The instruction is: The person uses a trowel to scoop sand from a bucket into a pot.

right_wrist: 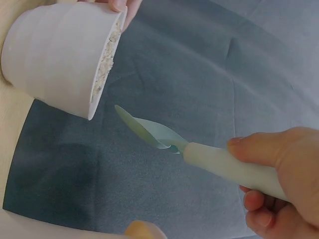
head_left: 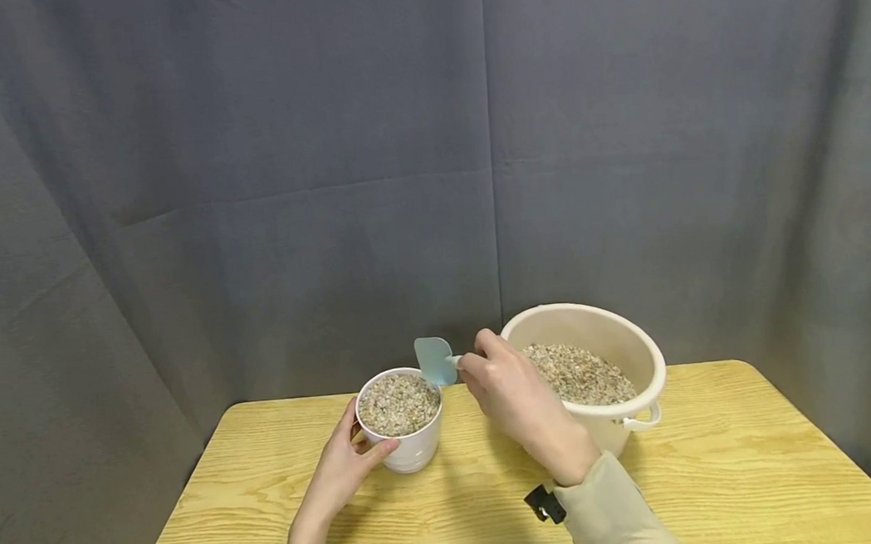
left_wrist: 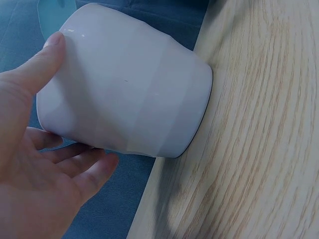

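Observation:
A white flower pot (head_left: 414, 452) stands upright on the table, filled nearly to the rim with grainy, gravel-like material (head_left: 399, 405). My left hand (head_left: 344, 456) holds it from the left side, thumb near the rim in front and fingers behind; the left wrist view shows the thumb (left_wrist: 46, 62) on the pot's wall. My right hand (head_left: 513, 392) grips the pale handle (right_wrist: 234, 167) of a small trowel. Its light blue blade (head_left: 435, 360) hangs just beyond the pot's right rim, and no gravel shows on it.
A large cream bucket (head_left: 584, 321) with a side handle (head_left: 642, 418) stands right of the pot, behind my right forearm. More gravel (head_left: 580, 373) lies inside it. Both are on a wooden table (head_left: 253, 466), with a dark grey curtain (head_left: 359, 252) hanging behind its far edge.

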The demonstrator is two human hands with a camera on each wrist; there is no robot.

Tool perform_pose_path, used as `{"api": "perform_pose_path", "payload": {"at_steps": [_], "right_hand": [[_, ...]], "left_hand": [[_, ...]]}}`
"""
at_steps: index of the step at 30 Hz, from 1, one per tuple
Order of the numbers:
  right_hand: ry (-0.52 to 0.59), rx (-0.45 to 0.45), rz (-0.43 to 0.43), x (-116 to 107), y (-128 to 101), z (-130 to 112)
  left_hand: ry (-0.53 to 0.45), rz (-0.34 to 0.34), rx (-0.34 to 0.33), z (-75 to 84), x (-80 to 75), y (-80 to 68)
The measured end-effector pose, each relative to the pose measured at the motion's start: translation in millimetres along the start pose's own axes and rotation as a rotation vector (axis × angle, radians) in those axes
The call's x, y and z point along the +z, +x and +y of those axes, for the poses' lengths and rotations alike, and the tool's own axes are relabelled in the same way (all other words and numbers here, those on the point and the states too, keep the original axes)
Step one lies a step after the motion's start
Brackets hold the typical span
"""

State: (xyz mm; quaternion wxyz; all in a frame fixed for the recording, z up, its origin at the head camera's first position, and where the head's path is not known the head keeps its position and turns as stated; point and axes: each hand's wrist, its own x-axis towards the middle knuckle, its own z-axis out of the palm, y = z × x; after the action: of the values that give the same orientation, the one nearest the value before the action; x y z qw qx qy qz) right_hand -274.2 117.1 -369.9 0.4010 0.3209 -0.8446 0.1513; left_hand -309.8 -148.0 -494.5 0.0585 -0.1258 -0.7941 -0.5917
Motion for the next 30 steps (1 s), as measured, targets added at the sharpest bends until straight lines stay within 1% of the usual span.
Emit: {"api": "perform_pose_path", "payload": {"at_steps": [5, 11, 13, 19, 25, 28, 30], "right_hand": [[0.052, 0.054, 0.026, -2.2, -4.3, 2.2], [0.087, 0.132, 0.054, -5.8, -11.4, 5.0], [0.103, 0.141, 0.087, -7.3, -13.2, 7.5], [0.13, 0.141, 0.221, -16.2, -19.0, 19.2], [0.143, 0.227, 0.297, -34.2, -32.0, 30.4], [0.142, 0.273, 0.315, -42.6, -40.5, 35.8], [0.137, 0.297, 0.326, -47.1, -46.3, 39.1]], "left_hand": [[0.002, 0.002, 0.004, 1.2, -0.7, -1.1], [0.011, 0.004, -0.001, 2.2, -1.1, -1.9], [0.018, 0.002, -0.001, 2.4, -1.4, -1.8], [0.033, -0.002, 0.007, 3.1, -3.6, -1.8], [0.068, -0.004, 0.011, 7.3, -8.1, -3.4], [0.107, 0.004, -0.009, 9.9, -9.6, -3.6], [0.162, 0.02, -0.009, 11.9, -10.1, -3.9]]}}
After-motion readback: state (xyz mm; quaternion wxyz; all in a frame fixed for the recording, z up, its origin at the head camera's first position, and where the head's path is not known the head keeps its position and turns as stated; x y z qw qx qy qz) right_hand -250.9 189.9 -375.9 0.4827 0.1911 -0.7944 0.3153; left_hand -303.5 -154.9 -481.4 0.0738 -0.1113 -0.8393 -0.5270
